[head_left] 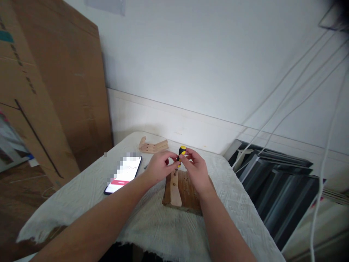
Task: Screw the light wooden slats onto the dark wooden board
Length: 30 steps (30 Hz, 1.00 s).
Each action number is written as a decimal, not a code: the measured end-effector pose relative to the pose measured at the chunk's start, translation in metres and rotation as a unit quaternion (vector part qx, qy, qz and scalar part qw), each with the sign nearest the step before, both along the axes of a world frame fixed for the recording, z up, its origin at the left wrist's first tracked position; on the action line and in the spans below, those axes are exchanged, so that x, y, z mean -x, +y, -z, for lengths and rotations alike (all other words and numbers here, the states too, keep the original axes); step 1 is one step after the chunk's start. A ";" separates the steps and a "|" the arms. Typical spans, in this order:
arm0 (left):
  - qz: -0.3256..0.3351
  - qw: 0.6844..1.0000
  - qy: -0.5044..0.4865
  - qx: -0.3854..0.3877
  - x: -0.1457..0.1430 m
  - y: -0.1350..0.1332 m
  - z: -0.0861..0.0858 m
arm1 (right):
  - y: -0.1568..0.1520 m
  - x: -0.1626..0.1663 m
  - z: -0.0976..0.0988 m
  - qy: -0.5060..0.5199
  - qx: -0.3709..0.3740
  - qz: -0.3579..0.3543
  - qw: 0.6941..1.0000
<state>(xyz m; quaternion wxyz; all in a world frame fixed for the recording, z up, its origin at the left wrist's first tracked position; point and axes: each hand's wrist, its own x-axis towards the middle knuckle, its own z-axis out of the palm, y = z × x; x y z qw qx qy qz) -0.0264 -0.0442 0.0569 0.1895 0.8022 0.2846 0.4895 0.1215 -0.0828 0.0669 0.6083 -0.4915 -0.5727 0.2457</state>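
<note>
- Two hands meet over the middle of the table [152, 225]: the left hand [159, 165] and right hand [197, 169] are both closed on a yellow-and-black screwdriver [181, 151].
- The screwdriver stands near upright, its tip at the far end of a pale wooden strip [174, 189]. The tip itself is hidden by fingers.
- The strip lies on a darker board [191, 194] dotted with small holes. Whether a screw is seated cannot be told.
- Judgement: the shaft should be kept square to the strip, one hand steadying low and the other turning at the handle. Nothing clamps strip or board, so downward pressure must stay steady or both may slide on the cloth.
- A lit phone [124, 174] lies just left of the board, near the left forearm, and could be nudged.
- More wooden pieces [153, 146] lie at the far edge, well apart from the work.
- Cardboard boxes [40, 91] stand to the left.
- Cables [286, 105] hang at the right above dark panels [278, 185]. Neither obstructs the hands.
</note>
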 end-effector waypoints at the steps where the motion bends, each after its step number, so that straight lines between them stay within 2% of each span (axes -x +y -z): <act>1: 0.001 1.000 0.000 -0.001 0.000 0.000 0.000 | -0.001 0.001 -0.001 0.005 0.002 0.001 1.000; 8: 0.000 1.000 0.011 0.002 0.003 0.000 -0.001 | -0.001 0.001 -0.001 -0.036 0.008 -0.005 0.999; 17: 0.012 0.999 0.031 -0.024 0.002 0.001 0.003 | -0.005 0.004 -0.004 -0.017 -0.008 -0.004 1.000; 24: -0.027 0.999 0.026 -0.021 0.002 0.000 0.003 | -0.004 0.002 -0.003 -0.016 0.000 0.005 1.000; 30: 0.016 0.999 0.033 -0.034 0.002 -0.001 0.001 | -0.005 0.002 -0.005 0.002 0.000 -0.014 1.000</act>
